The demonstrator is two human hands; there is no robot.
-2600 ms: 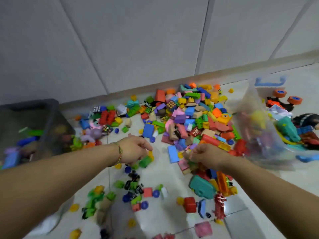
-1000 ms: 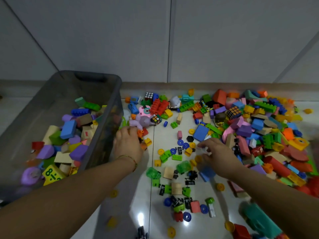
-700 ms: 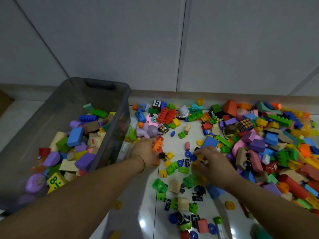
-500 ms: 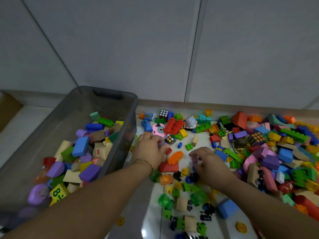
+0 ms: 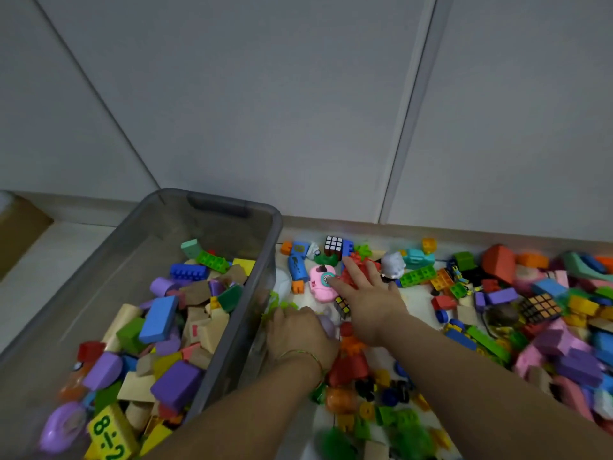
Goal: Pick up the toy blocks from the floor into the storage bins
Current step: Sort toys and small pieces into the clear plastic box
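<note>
A grey see-through storage bin stands on the floor at the left, holding several foam and plastic blocks. Loose blocks cover the floor to its right. My left hand is just beside the bin's right wall, its fingers curled down over a lilac toy and some green pieces. My right hand reaches further forward with straight, spread fingers. They rest on a clump of red bricks, next to a pink toy camera.
A small puzzle cube and blue pieces lie near the skirting board behind my right hand. A second puzzle cube sits in the pile at the right. A brown cardboard box is at the far left. Grey wall panels rise behind.
Both hands moved forward toward the wall. The left hand went from the small pieces to the lilac toy beside the bin. The right hand opened flat onto the red bricks.
</note>
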